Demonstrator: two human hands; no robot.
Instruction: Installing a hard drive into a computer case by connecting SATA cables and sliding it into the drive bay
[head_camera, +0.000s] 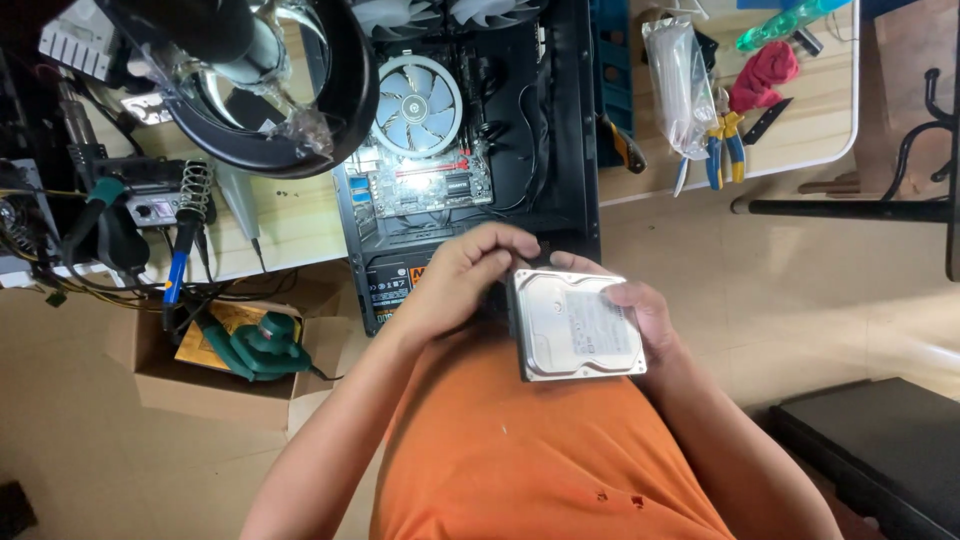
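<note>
Right, head view, the only one. Hard drive (578, 325) is off the table, held flat over the lap against the orange shirt (530, 450), silver label side up. Right hand (645, 320) grips its far edge, fingers wrapped under, thumb on the rim. Left hand (465, 275) is pinched narrow at the drive's near top corner, fingertips curled on the edge; can't tell whether it holds a screw or connector or just steadies.

Just above both hands: open PC case (470, 130) lying on the table (290, 220), fan cooler (415, 105) and board showing, power supply at the end nearest the hands. Well off to the right of the right hand: pliers (725, 150), plastic bag (678, 85), red rag (765, 70). Left of the left hand: soldering iron in its stand (190, 215); below it, on the floor, a cardboard box (200, 375) with a green power tool (265, 345).

Judgement: drive is being handled or checked outside the case, not mounted. Next move needs port end oriented toward the bay, two-hand support, clear of loose cables.
</note>
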